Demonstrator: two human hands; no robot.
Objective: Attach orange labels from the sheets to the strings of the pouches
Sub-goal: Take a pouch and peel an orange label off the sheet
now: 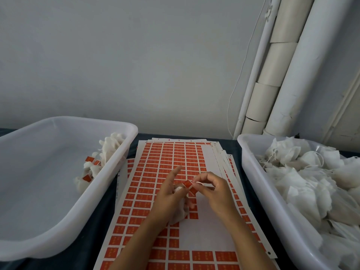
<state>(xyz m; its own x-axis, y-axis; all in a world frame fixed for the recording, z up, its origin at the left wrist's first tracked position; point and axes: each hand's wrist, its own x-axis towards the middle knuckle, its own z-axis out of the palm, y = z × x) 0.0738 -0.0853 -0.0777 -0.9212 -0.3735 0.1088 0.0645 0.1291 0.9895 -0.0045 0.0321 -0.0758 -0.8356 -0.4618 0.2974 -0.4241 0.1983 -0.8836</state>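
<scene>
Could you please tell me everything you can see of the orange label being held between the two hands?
The orange label is a small rectangular sticker, already off the sheets. It is held above them, pinched between the left hand and the right hand. Any print is too small to read.

A plain grey wall [136, 65] backs a dark-covered table [101, 203], with white pipes [288, 75] in the right corner.

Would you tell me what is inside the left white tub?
The left white tub holds a small heap of white pouches with orange labels against its right wall. Pouches underneath the heap are covered.
</scene>
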